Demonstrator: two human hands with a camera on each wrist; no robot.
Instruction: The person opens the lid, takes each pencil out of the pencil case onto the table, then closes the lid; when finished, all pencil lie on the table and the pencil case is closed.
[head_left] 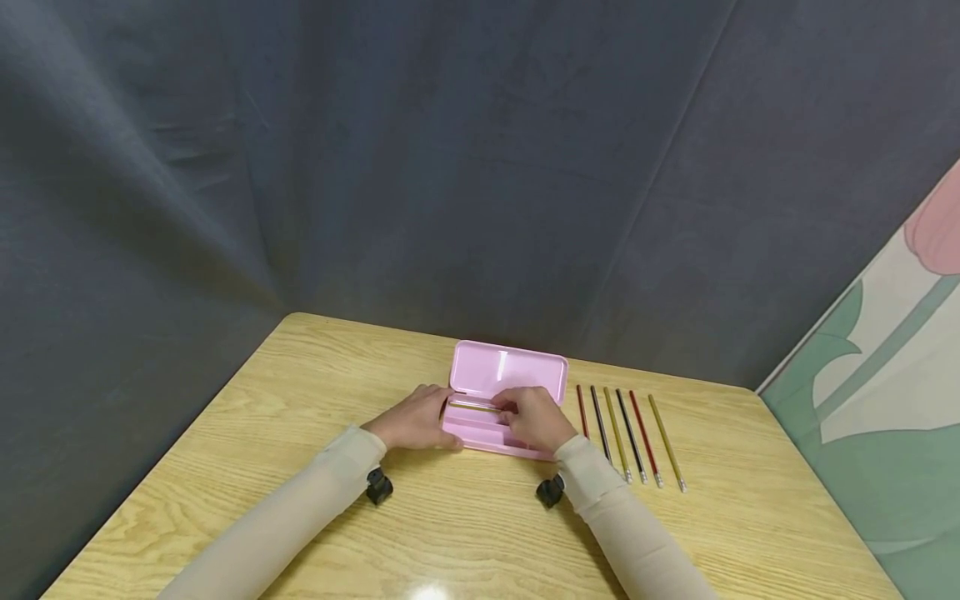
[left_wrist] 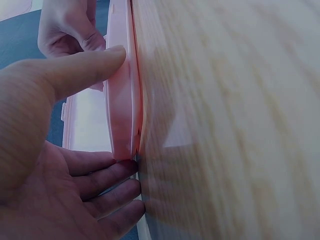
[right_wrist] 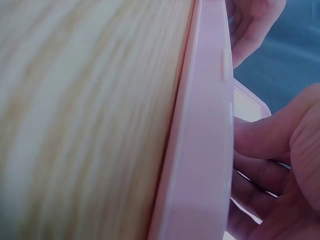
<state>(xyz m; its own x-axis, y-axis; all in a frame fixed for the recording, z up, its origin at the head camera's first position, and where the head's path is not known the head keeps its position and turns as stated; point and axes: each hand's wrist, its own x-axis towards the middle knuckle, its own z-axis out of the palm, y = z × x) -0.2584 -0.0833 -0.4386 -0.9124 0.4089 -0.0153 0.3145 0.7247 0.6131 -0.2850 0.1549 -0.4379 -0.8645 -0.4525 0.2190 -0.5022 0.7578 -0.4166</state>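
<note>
A pink pencil case (head_left: 468, 434) lies on the table with its lid (head_left: 525, 372) tipped back. My left hand (head_left: 416, 418) holds the case's left end; in the left wrist view its thumb presses the front wall (left_wrist: 122, 110) while the fingers touch the end. Along the back compartment lies a yellow pencil (head_left: 468, 406). My right hand (head_left: 536, 417) reaches over the right part of the case, fingertips pinching the pencil's right end. In the right wrist view the front wall (right_wrist: 205, 125) hides those fingertips and the pencil.
Right of the case, several pencils lie side by side: red (head_left: 643, 433), dark (head_left: 632, 433) and yellow (head_left: 667, 442). A dark curtain (head_left: 450, 167) hangs behind the wooden table (head_left: 465, 525). Flowered fabric (head_left: 885, 400) covers the right side.
</note>
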